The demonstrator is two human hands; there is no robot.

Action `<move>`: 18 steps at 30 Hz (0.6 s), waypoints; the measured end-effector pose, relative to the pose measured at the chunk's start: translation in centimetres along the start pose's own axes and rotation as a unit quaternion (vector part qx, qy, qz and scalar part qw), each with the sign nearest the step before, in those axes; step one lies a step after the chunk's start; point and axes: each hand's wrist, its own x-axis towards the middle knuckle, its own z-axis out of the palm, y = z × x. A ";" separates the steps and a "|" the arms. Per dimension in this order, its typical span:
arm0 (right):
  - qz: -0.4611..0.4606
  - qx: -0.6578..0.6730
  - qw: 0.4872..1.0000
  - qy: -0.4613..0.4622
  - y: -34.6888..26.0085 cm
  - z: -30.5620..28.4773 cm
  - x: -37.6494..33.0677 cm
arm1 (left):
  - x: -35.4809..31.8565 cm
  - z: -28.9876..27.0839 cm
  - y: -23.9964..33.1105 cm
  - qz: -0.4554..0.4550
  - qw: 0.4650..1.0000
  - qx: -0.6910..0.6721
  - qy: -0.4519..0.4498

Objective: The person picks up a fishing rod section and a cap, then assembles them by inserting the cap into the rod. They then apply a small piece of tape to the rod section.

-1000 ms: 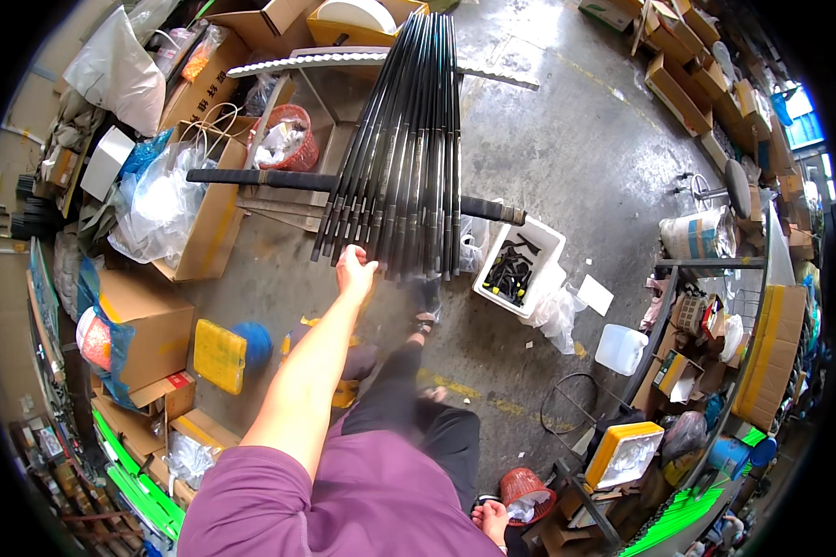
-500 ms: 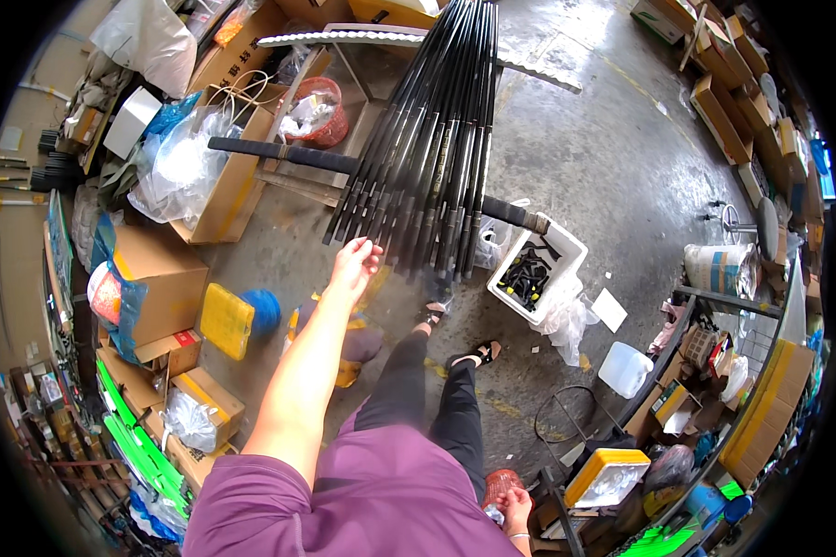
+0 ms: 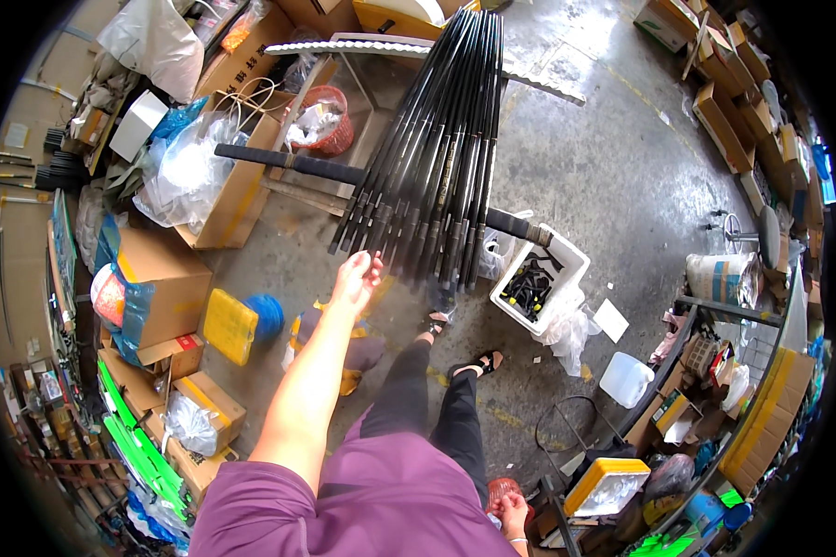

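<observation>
A fan of long black rods, likely fishing-pole sections, lies across a padded black bar, their near ends pointing toward me. My left hand reaches to the left part of those near ends. Its fingers are curled and pinched together at the tips; whatever is between them is too small to make out. Low at my right side is my right hand, fingers drawn together, beside a red container. Anything inside that grip is hidden.
Right of the rods stands a white bin with black parts in it. A yellow-topped stool, cardboard boxes and a red basket are on the left. Shelving with a yellow-edged box lines the right.
The whole view has shifted slightly, with the rods a little lower in it. My left hand stays at the rod ends, its fingers slightly more curled. My right hand is nearly unchanged.
</observation>
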 end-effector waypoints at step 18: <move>0.001 -0.060 0.998 -0.022 -0.3 1.1 1.1 | 6.5 -8.3 7.0 0.195 0.941 0.172 0.216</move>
